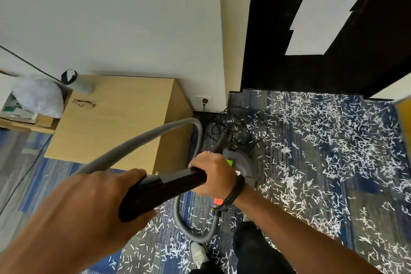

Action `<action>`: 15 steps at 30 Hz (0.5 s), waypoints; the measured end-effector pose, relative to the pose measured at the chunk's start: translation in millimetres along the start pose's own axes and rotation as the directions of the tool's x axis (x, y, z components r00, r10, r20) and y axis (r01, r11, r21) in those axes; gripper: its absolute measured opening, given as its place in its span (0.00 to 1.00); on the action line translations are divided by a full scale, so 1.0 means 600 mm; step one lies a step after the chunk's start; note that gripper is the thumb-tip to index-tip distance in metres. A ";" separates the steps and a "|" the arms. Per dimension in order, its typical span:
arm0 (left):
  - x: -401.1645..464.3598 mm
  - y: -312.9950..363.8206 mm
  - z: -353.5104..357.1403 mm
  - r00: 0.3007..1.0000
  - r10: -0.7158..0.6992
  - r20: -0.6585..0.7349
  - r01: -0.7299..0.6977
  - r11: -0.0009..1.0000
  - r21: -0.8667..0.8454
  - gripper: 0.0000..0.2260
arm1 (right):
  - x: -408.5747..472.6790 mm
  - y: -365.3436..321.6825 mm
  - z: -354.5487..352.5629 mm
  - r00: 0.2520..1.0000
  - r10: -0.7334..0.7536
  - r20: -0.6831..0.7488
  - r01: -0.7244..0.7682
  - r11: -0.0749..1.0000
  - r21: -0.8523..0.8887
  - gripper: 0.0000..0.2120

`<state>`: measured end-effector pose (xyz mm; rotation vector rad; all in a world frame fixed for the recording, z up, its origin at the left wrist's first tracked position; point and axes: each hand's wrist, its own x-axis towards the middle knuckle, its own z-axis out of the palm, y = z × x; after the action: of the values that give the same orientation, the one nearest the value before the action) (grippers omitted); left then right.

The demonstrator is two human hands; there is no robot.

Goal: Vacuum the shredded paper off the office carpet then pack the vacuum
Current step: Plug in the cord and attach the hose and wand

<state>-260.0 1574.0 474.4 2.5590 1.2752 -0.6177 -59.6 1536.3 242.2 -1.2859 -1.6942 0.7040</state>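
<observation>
White shredded paper (322, 144) lies thickly over the blue-grey carpet (373, 204), mostly at the right and near my feet. I hold a black vacuum tube (169, 187) level in front of me. My left hand (89, 209) grips its near, thicker end. My right hand (213, 173) grips its far end, a black cord bracelet on the wrist. A grey ribbed hose (138, 140) arcs from the left over to the grey vacuum body (240, 162), which stands on the carpet behind my right hand and is partly hidden by it. A second hose loop (195, 232) lies on the floor.
A light wooden cabinet (115, 122) stands at the left against the white wall, with glasses (84, 103) and a grey cylinder (80, 83) on top. Black cables (224, 124) tangle below a wall socket (203, 99). A dark door frame (266, 51) rises at the right. My shoe (199, 253) is below.
</observation>
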 end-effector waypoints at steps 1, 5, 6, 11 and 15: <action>0.000 0.005 -0.006 1.000 0.004 0.009 -0.004 1.000 -0.018 0.24 | 0.000 -0.003 -0.005 1.000 -0.005 0.006 0.005 1.000 0.028 0.08; 0.018 0.018 -0.041 0.999 -0.019 -0.033 0.018 0.999 -0.036 0.25 | 0.005 0.033 -0.046 0.998 0.056 -0.039 -0.051 0.992 0.118 0.15; 0.024 0.022 -0.053 0.999 -0.039 -0.023 0.038 0.998 -0.046 0.24 | 0.007 0.058 -0.053 0.994 0.094 -0.056 -0.087 0.989 0.123 0.13; 0.063 0.069 -0.089 0.992 -0.106 -0.064 0.116 0.976 0.183 0.18 | 0.024 0.144 -0.033 0.952 0.288 -0.099 -0.280 0.956 0.086 0.09; 0.132 0.130 -0.072 0.995 -0.089 -0.040 0.097 0.865 0.492 0.10 | 0.054 0.145 -0.022 0.955 0.288 -0.070 -0.284 0.957 0.067 0.11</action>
<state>-143.6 1598.8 476.8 2.9131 1.4002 -1.0707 -10.6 1592.7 185.2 -1.5161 -1.4284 0.8511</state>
